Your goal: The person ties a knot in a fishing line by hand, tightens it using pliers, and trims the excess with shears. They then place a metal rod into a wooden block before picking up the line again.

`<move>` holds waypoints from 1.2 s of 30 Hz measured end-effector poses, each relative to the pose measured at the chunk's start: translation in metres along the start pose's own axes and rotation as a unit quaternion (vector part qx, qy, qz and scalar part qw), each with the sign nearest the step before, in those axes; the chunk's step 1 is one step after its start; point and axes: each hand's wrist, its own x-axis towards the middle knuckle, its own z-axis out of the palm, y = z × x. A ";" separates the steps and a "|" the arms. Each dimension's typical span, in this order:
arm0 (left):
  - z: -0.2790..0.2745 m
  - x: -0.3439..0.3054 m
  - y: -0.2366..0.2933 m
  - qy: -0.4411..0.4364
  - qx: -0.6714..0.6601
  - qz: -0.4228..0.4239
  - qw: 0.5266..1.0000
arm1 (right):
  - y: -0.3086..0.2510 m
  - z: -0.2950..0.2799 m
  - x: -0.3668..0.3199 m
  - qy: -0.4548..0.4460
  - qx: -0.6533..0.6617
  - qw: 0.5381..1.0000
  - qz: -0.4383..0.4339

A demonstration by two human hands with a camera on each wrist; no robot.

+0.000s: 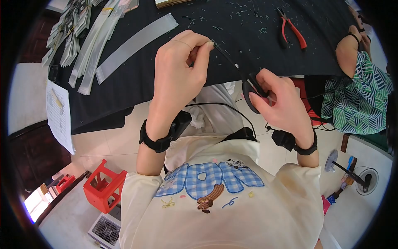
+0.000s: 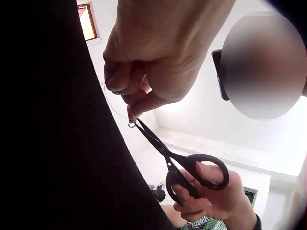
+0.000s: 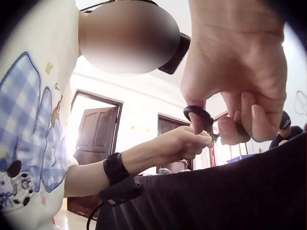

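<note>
Between thumb and forefinger, my left hand (image 1: 178, 68) pinches a small ring (image 2: 132, 124) on a thin thread (image 2: 112, 107), above the front of the black-covered table (image 1: 141, 81). The thread curves away from the fingertips in the left wrist view. My right hand (image 1: 284, 99) grips black-handled scissors (image 1: 236, 65), its thumb and fingers through the handle loops (image 2: 216, 165). The slim blades point at the left fingertips, and their tips lie right at the ring. In the right wrist view the right hand hides most of the scissors.
Red-handled pliers (image 1: 295, 33) lie back right among small thread scraps (image 1: 263, 30). A clear plastic strip (image 1: 137, 47) and bundled strips (image 1: 93, 50) lie at left. A written sheet (image 1: 58, 112) hangs over the left edge. Another person (image 1: 352, 83) sits at right. Red stool (image 1: 103, 186) below.
</note>
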 end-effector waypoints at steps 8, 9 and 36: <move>0.003 -0.001 0.002 0.006 -0.028 -0.032 0.999 | 0.009 0.015 0.000 0.016 0.096 0.995 0.007; 0.004 -0.001 0.002 0.010 -0.036 -0.042 0.998 | 0.009 0.016 0.000 0.016 0.096 0.995 0.007; 0.005 -0.003 0.000 0.032 -0.051 -0.063 0.996 | 0.007 0.017 0.000 0.014 0.103 0.995 0.005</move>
